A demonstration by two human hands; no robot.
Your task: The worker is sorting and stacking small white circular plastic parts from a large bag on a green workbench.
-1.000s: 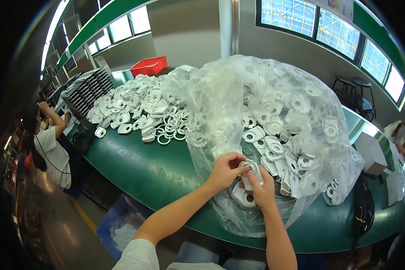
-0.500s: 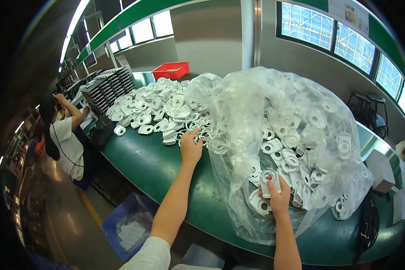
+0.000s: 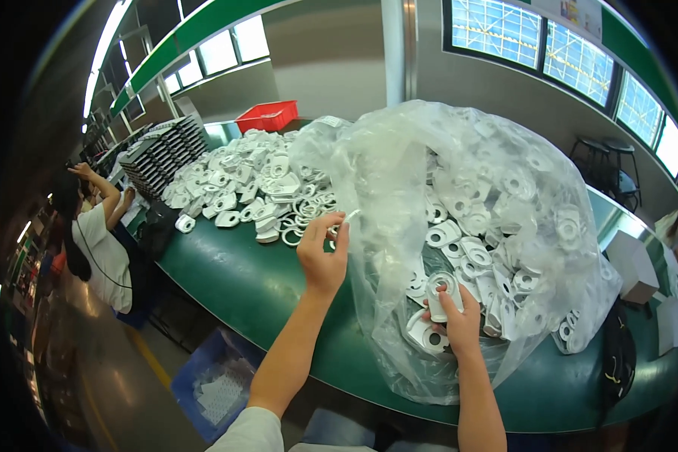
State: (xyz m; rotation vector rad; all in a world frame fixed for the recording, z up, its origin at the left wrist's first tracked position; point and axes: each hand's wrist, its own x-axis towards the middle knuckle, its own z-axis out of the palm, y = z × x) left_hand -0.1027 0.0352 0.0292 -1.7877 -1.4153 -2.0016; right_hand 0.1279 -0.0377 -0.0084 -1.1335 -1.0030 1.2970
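Note:
My left hand (image 3: 324, 260) is raised just over the near edge of a cluster of white rings (image 3: 306, 209). Its thumb and fingers pinch one white ring (image 3: 352, 216), seen nearly edge-on. My right hand (image 3: 461, 322) grips a white plastic part (image 3: 445, 289) with a rounded end and a round hole, thumb on its upper face. That hand is at the mouth of a large clear plastic bag (image 3: 380, 162), which is full of similar white parts. Left of the bag, a loose heap of such parts (image 3: 237, 173) is spread on the green table (image 3: 233, 275).
A red bin (image 3: 267, 116) stands behind the heap, with stacked dark trays (image 3: 162, 157) to its left. Below the table's front edge is a blue bin (image 3: 203, 410) holding white pieces. White boxes (image 3: 629, 264) sit at the right. Another person (image 3: 102, 248) works at the far left.
My left hand has lifted out of the ring cluster and now pinches one ring. My right hand still holds the white part. The whole view has shifted slightly.

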